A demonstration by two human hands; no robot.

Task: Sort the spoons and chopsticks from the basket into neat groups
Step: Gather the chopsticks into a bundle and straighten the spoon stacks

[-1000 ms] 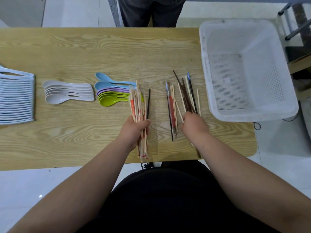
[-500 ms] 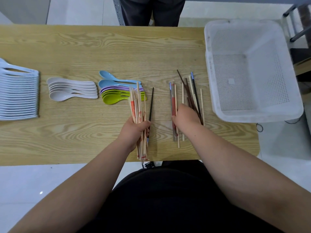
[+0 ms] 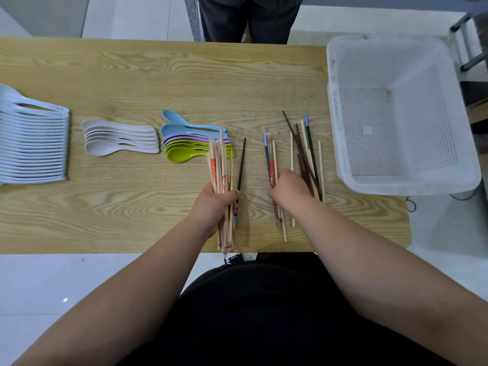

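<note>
Right hand [image 3: 287,190] shifted left onto chopsticks [image 3: 313,154], two blue spoons [image 3: 184,125], one basket [image 3: 333,114]

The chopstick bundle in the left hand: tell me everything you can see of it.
The bundle is a fistful of pale wooden chopsticks, several in clear wrappers printed red. The left hand grips it around the middle. It points away from the person, ends uneven; far tips overlap the handles of the green spoons in this view, near ends reach the front edge of the table. A dark chopstick lies close alongside.
</note>
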